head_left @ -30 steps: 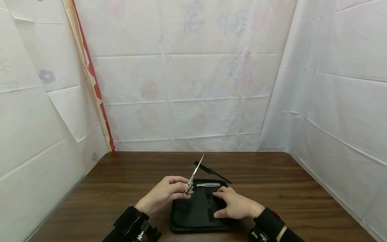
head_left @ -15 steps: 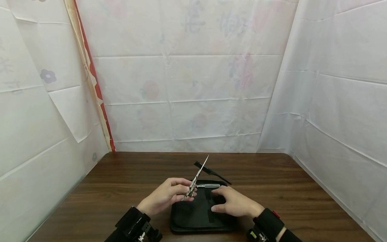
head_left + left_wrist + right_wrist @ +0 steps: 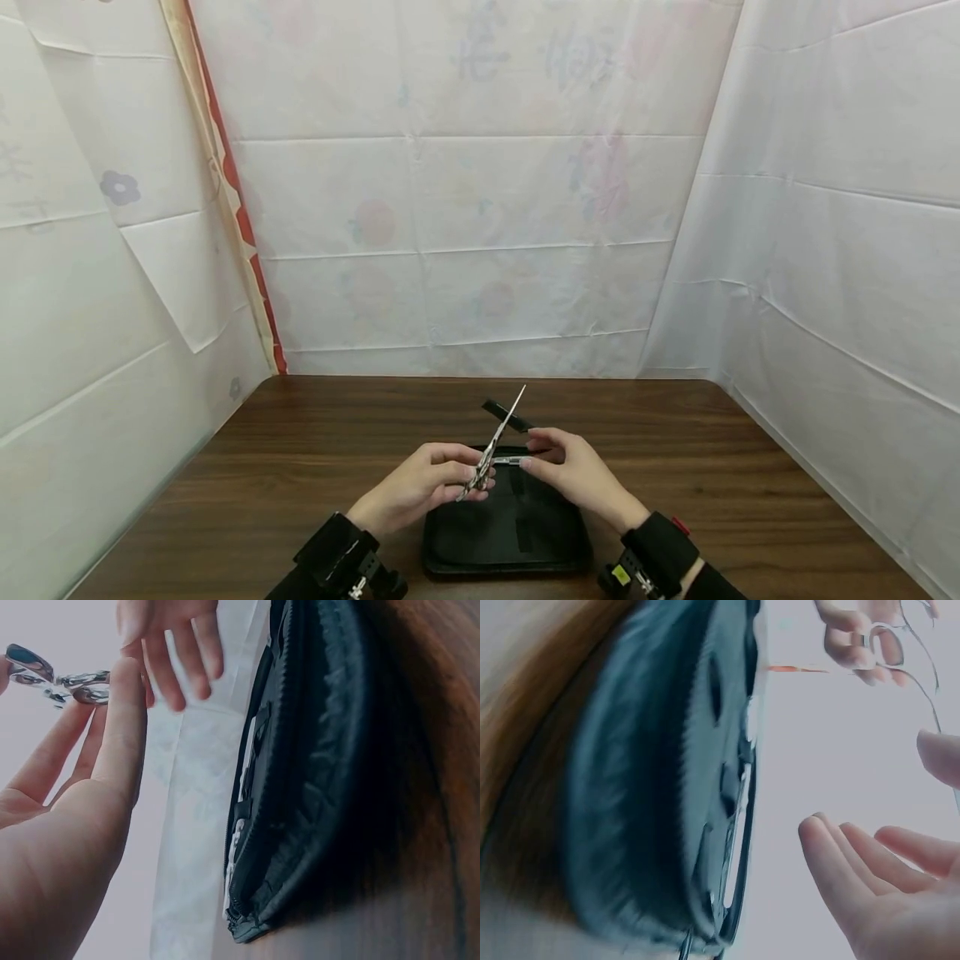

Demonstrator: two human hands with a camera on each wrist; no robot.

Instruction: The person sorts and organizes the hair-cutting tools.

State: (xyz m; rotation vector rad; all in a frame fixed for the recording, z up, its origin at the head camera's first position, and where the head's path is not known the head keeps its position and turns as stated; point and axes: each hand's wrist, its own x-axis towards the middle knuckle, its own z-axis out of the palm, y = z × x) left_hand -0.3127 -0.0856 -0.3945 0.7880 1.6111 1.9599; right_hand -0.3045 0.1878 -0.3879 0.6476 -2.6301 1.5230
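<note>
A pair of silver scissors (image 3: 491,454) points up and away in the head view, with my left hand (image 3: 426,490) gripping it by the handle end. The finger rings also show in the left wrist view, scissors (image 3: 90,688) at the fingertips. Just right of the scissors hovers my right hand (image 3: 583,479); its thumb and fingers are apart in the right wrist view, hand (image 3: 896,892), and seem to hold nothing. Both hands are above a black zippered case (image 3: 480,546) lying open. A slim silver tool (image 3: 507,461) lies along its far side, partly hidden by the right fingers.
A black tail comb (image 3: 495,408) lies on the brown wooden table (image 3: 337,433) behind the case, its tail hidden by the right hand. White sheeting (image 3: 465,192) walls the table at the back and both sides.
My right hand has risen from the case's right side and moved up and away, toward the scissors. The left hand has shifted slightly right with the scissors.
</note>
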